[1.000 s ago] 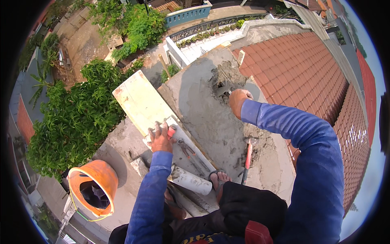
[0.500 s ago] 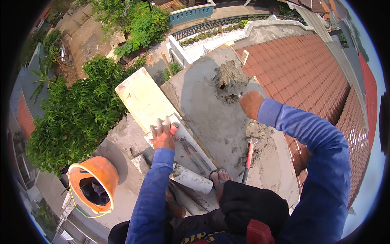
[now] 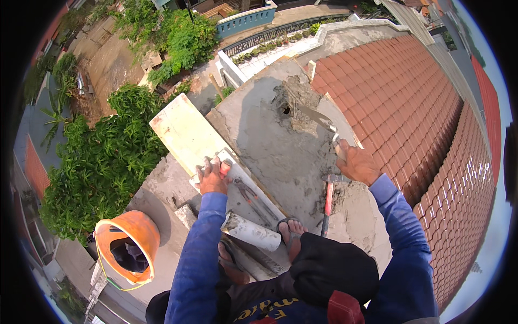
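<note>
My right hand (image 3: 358, 162) is closed round the handle of a trowel (image 3: 319, 117), whose blade points toward a heap of wet mortar (image 3: 298, 97) with a dark hole in it. My left hand (image 3: 212, 177) lies with fingers spread on a pale wooden board (image 3: 183, 131). Beside its thumb is a red-orange object (image 3: 225, 166), partly hidden, perhaps a tool handle. A pair of long-handled pincers (image 3: 251, 197) rests further down, near my foot. Smeared grey mortar (image 3: 270, 135) covers the slab between the board and the tiled roof.
A hammer (image 3: 328, 202) with a red and black handle lies right of my sandalled foot. A white pipe (image 3: 252, 232) lies near my feet. An orange bucket (image 3: 148, 232) stands at left. Red roof tiles (image 3: 388, 92) slope away at right; beyond the slab's left edge are treetops (image 3: 102, 162).
My right hand has drawn back from the mortar heap, down and to the right, and the trowel blade now shows. My left hand stays on the board.
</note>
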Demonstrator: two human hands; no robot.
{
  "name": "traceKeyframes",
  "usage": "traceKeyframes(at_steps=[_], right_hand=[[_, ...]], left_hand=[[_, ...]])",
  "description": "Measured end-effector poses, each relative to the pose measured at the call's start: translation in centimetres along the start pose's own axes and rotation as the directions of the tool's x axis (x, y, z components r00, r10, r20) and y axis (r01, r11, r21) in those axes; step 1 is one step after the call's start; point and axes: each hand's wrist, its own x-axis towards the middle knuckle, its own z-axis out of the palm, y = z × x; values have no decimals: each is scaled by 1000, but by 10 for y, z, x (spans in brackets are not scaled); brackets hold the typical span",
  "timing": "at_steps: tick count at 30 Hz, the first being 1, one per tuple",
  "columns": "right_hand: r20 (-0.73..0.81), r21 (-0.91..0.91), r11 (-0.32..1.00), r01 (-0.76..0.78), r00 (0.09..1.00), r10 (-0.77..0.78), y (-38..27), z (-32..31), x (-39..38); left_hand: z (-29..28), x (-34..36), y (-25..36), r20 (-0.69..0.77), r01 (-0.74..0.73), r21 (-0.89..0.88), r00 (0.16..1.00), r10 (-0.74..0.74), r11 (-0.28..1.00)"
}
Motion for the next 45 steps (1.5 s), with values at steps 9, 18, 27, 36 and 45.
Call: traceKeyframes(at_steps=[9, 18, 27, 36, 45], right_hand=[[-283, 765, 601, -230, 719, 635, 87, 216, -103], [-470, 651, 690, -317, 546, 694, 108, 313, -114], [-184, 672, 701, -240, 863, 471, -11, 267, -136], [-285, 558, 734, -387, 741, 608, -9, 339, -137], [76, 942, 240, -234, 846, 527, 7, 187, -140]], left_hand=[[0, 4, -5, -96, -107, 55, 989, 112, 993], [13, -14, -19, -234, -216, 43, 947, 220, 975], [-38, -23, 7, -376, -212, -39, 909, 183, 976], [-131, 6, 113, -404, -410, -449, 886, 229, 794], [-76, 85, 202, -381, -560, -692, 819, 428, 456]])
